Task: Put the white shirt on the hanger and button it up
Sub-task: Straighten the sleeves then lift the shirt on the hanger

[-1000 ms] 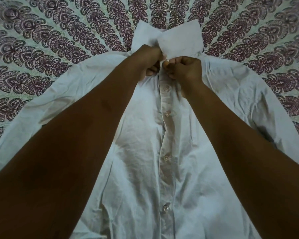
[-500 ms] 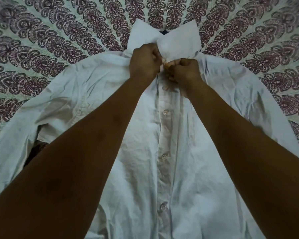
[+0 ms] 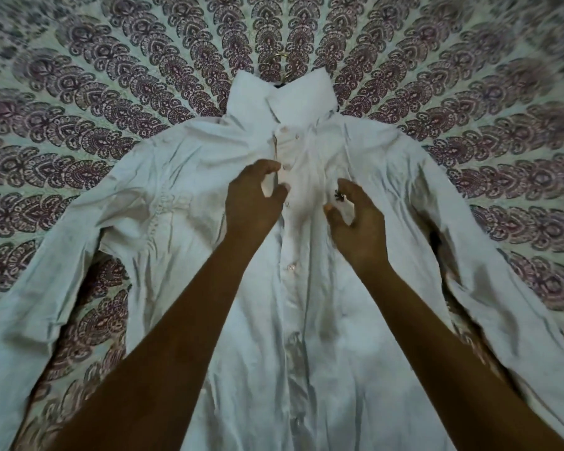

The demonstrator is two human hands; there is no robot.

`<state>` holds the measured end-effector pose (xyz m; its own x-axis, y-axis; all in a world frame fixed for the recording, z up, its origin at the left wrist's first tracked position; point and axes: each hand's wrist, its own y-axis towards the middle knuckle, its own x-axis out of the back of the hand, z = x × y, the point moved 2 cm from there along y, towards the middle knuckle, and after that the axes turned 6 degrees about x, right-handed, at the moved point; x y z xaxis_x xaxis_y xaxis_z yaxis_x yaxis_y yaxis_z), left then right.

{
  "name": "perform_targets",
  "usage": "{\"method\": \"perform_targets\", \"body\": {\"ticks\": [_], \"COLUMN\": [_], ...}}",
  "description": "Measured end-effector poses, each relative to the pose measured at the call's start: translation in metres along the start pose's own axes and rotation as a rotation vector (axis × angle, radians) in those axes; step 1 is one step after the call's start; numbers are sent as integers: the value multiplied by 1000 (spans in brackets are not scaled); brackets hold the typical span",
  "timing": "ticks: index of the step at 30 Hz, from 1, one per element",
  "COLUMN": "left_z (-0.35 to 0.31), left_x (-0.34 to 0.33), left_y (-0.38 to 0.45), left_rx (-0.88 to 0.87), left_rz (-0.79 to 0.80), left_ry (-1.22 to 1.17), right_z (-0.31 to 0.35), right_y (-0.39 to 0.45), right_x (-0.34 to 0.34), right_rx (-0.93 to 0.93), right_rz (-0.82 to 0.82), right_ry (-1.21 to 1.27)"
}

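Shirt (image 3: pixel 306 320) lies face up on the patterned sheet (image 3: pixel 79 92), spread under both forearms, sleeves flung out to either side, collar (image 3: pixel 280 92) beyond the fingertips. The hanger hook (image 3: pixel 280 56) peeks out past the collar, so the hanger appears to be inside already. Half a second ago both hands were bunched together right under the collar, working the top button; now they have dropped toward the chest and drawn apart, one on each side of the placket (image 3: pixel 290 288). The left hand (image 3: pixel 251 203) is curled, thumb and fingers seemingly pinching the placket edge just below the collar button (image 3: pixel 296 136), which looks fastened, though blur makes that unsure. The right hand (image 3: pixel 355 219) hovers with loosely curled fingers over the fabric, close to a small dark logo (image 3: pixel 339 196), grasping nothing that shows. Buttons lower down, such as the one between the wrists (image 3: pixel 290 266), seem done. Likely the task is almost finished, with only checking or smoothing left.
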<state>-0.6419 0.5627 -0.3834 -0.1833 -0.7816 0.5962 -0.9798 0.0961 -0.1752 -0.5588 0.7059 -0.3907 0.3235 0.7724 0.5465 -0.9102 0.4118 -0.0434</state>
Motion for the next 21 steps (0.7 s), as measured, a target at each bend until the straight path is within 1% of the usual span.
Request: {"method": "perform_targets", "body": {"ticks": [3,5,8,12,18,21], "left_z": [4,3,-6,-21,-37,-48], "left_x": [4,8,15,16,-8,-35], "left_y": [-58,-101,-157,-213,-268,-293], "left_rx": [-45,-55,-43,-104,-90,-97], "left_rz": [48,139,249,296,346,389], "left_ry": [59,99,163,248,275,297], "right_z": [-3,0,4,-1,-35,-60], "right_y": [-56,-99,-157,-216,-267,-285], "right_x": [22,43,75,111,150,176], "right_rx": [20,-4,-90,-150,-223,-258], "right_rz": [14,44,66,17,-47,-147], "right_ry": [-76,-118,-170,-196,-176,-168]}}
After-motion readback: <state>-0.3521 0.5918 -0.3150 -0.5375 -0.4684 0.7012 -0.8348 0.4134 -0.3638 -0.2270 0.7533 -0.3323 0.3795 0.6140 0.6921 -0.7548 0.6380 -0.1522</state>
